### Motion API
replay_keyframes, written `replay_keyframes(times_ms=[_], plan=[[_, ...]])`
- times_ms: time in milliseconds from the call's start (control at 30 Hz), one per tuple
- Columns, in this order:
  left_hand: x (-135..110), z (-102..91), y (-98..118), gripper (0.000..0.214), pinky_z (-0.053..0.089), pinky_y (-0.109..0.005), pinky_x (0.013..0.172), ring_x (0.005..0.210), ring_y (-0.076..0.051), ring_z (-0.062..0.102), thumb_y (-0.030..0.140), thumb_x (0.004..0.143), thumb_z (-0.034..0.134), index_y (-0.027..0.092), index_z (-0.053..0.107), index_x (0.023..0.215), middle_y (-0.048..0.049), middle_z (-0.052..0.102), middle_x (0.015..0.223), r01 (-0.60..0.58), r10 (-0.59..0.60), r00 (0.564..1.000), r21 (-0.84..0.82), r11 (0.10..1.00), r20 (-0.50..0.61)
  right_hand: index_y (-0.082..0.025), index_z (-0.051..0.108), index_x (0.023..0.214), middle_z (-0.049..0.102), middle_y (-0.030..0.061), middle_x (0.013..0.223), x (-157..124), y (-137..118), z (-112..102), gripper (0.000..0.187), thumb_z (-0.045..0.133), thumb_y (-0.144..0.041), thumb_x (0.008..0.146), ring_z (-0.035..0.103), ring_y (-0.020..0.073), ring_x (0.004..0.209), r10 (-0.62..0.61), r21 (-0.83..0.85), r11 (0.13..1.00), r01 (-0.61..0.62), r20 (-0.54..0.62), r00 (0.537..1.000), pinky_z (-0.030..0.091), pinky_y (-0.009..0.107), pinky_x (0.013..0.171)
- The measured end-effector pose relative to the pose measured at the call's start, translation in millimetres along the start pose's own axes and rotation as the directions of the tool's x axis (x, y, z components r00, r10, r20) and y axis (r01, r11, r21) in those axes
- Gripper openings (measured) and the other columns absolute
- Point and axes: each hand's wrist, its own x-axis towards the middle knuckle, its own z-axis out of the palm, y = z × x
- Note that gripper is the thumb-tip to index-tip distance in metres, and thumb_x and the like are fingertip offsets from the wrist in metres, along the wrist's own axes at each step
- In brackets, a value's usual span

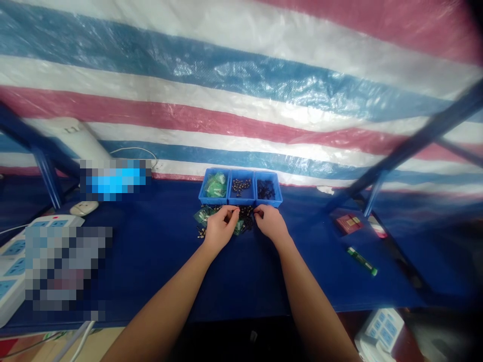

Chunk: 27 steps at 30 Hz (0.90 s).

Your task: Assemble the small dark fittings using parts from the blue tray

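My left hand (220, 227) is closed in a pinch at the near pile of small parts (247, 219), over the green packets on its left side. What its fingertips hold, if anything, is too small to make out. Beside the pile's right end, my right hand (270, 222) also pinches, its fingertips by the dark pieces. Just behind stand three joined blue bins. Green clear packets (216, 186) fill the left bin (201, 197); shiny brass-coloured small pieces (241, 186) lie in the middle bin (247, 198); black small pieces (265, 189) are in the right bin (278, 193).
The blue table (241, 281) backs onto a striped plastic sheet (241, 120). Power strips (35, 246) and blurred-out items are at left, with a computer mouse (84, 207). A red box (349, 223) and green-capped tube (362, 261) lie right, near blue frame bars (400, 146).
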Motion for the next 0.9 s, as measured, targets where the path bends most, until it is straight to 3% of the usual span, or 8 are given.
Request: replay_keyframes(times_ms=[167, 367, 667, 900], plan=[[0.5, -0.6, 1.7, 0.023, 0.038, -0.021, 0.053, 0.052, -0.009, 0.049, 0.038, 0.090, 0.054, 0.019, 0.067, 0.093, 0.0042, 0.053, 0.058, -0.024, 0.024, 1.000, -0.003, 1.000, 0.012, -0.021, 0.065, 0.089, 0.068, 0.0016, 0.083, -2.5, -14.2, -2.3, 0.013, 0.058, -0.025, 0.079, 0.059, 0.0148, 0.066, -0.047, 0.342, 0.938, 0.063, -0.054, 0.997, 0.049, 0.028, 0.066], [-0.8, 1.9, 0.5, 0.026, 0.042, -0.021, 0.058, 0.055, -0.009, 0.050, 0.038, 0.087, 0.058, 0.019, 0.067, 0.102, 0.0036, 0.056, 0.063, -0.064, 0.066, 0.996, -0.047, 0.997, 0.056, -0.021, 0.067, 0.104, 0.068, 0.0043, 0.088, -6.1, -31.0, 1.9, 0.027, 0.058, -0.032, 0.082, 0.062, 0.0159, 0.072, -0.072, 0.666, 0.738, 0.110, -0.085, 0.994, 0.052, 0.028, 0.066], [-0.2, 0.0, 1.6, 0.023, 0.039, -0.020, 0.055, 0.052, -0.009, 0.048, 0.037, 0.090, 0.054, 0.019, 0.066, 0.098, 0.0043, 0.054, 0.060, -0.074, 0.074, 0.997, 0.009, 0.997, 0.034, -0.019, 0.068, 0.089, 0.069, 0.0044, 0.081, -7.8, -34.9, 4.8, 0.021, 0.067, -0.036, 0.077, 0.064, 0.0164, 0.069, -0.039, 0.751, 0.658, 0.058, -0.044, 0.998, 0.053, 0.028, 0.064], [0.7, -2.5, 0.9, 0.026, 0.041, -0.022, 0.055, 0.054, -0.011, 0.056, 0.040, 0.093, 0.048, 0.019, 0.063, 0.102, 0.0019, 0.062, 0.065, -0.009, 0.008, 0.998, 0.006, 1.000, 0.061, -0.018, 0.068, 0.083, 0.066, 0.0018, 0.073, -9.7, -36.1, 3.6, 0.022, 0.063, -0.040, 0.081, 0.059, 0.0139, 0.063, -0.072, 0.690, 0.720, 0.071, -0.028, 0.997, 0.048, 0.025, 0.058]])
